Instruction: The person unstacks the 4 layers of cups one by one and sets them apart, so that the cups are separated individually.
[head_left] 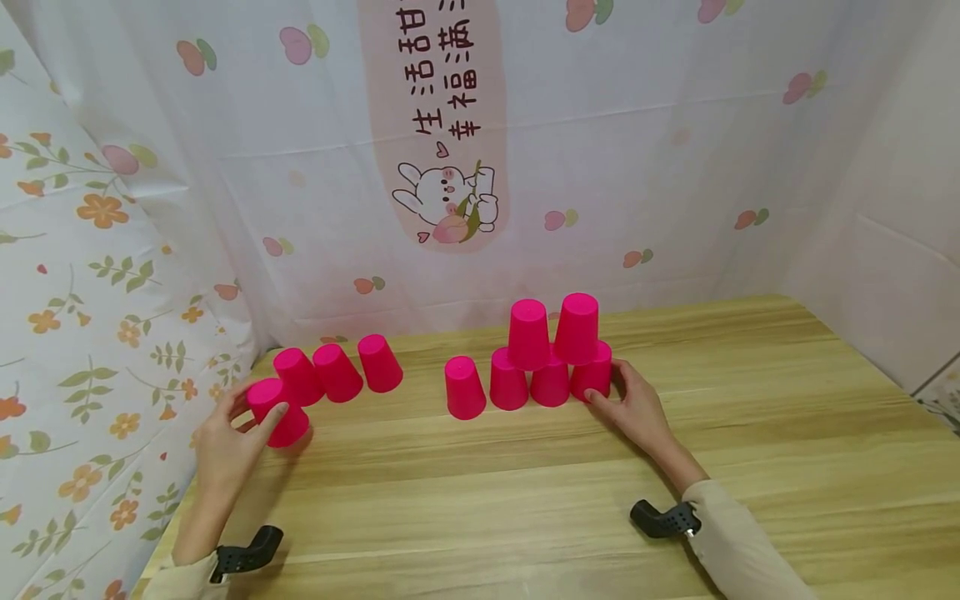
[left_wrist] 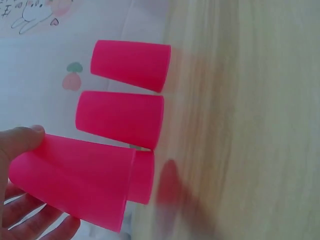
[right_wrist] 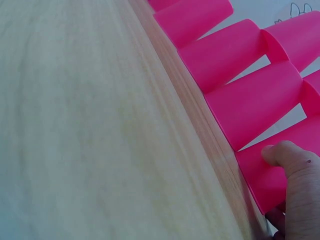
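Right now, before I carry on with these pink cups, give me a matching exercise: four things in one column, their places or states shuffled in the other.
1. left hand
2. right hand
3. lone cup
4. two top cups

a. stand on the bottom row
b. touches the rightmost bottom cup
c. grips a cup at the left
d. stands just left of the stack

Pairs: 1-c, 2-b, 3-d, 4-a

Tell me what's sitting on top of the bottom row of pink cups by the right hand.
Two upside-down pink cups sit side by side on the bottom row of four. Whether anything is under any cup is hidden.
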